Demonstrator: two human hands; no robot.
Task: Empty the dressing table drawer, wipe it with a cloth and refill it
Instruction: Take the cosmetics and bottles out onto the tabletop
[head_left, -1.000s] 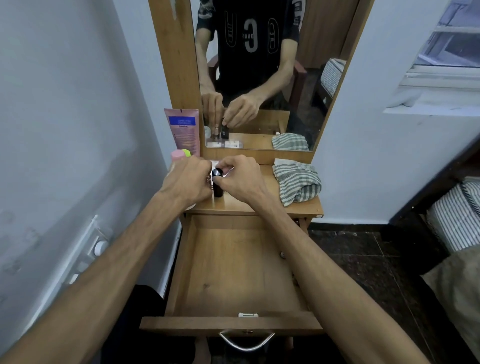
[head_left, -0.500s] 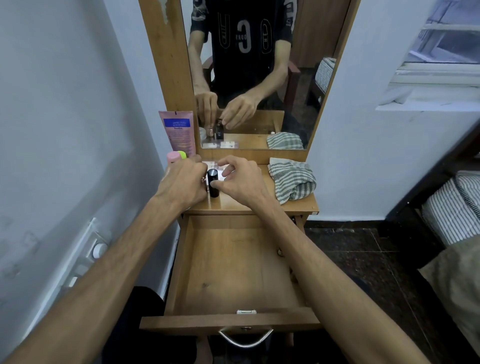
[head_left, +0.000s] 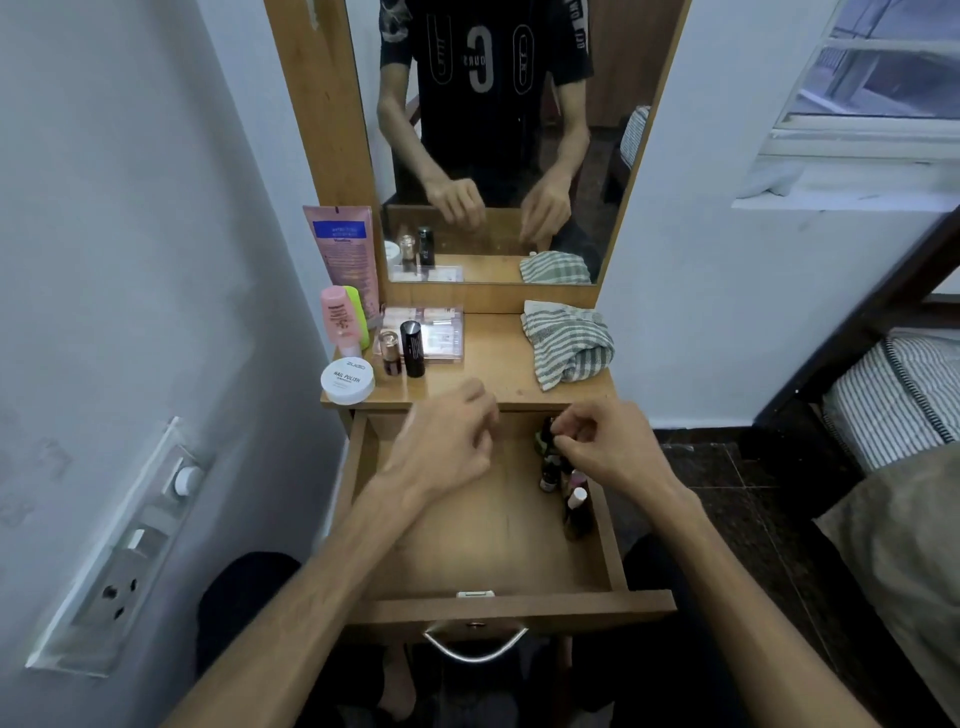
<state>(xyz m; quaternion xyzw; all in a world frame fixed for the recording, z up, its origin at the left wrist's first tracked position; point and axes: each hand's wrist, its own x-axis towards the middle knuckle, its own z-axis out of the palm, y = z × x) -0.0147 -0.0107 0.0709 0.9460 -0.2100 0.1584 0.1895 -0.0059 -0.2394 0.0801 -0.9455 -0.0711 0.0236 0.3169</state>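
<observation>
The wooden drawer (head_left: 467, 545) is pulled out below the dressing table top (head_left: 498, 374). Several small nail polish bottles (head_left: 576, 504) stand along its right wall. My right hand (head_left: 608, 447) pinches a small dark bottle (head_left: 545, 434) at the drawer's back right corner. Over the back of the drawer hovers my left hand (head_left: 441, 447), fingers loosely curled with nothing in them. A striped cloth (head_left: 566, 343) lies bunched on the right of the table top. On the left stand a black tube (head_left: 413, 348), a gold-capped bottle (head_left: 389, 353) and a white jar (head_left: 347, 382).
A pink bottle (head_left: 337, 319), a tall pink tube (head_left: 345, 249) and a clear flat case (head_left: 441, 332) sit at the back left of the table. The mirror (head_left: 493, 130) rises behind. A wall socket panel (head_left: 124, 551) is on the left, a striped bed (head_left: 904, 395) on the right.
Both hands have drawn back from the table top to the drawer. The black tube stands alone on the table. My right hand now holds a small bottle.
</observation>
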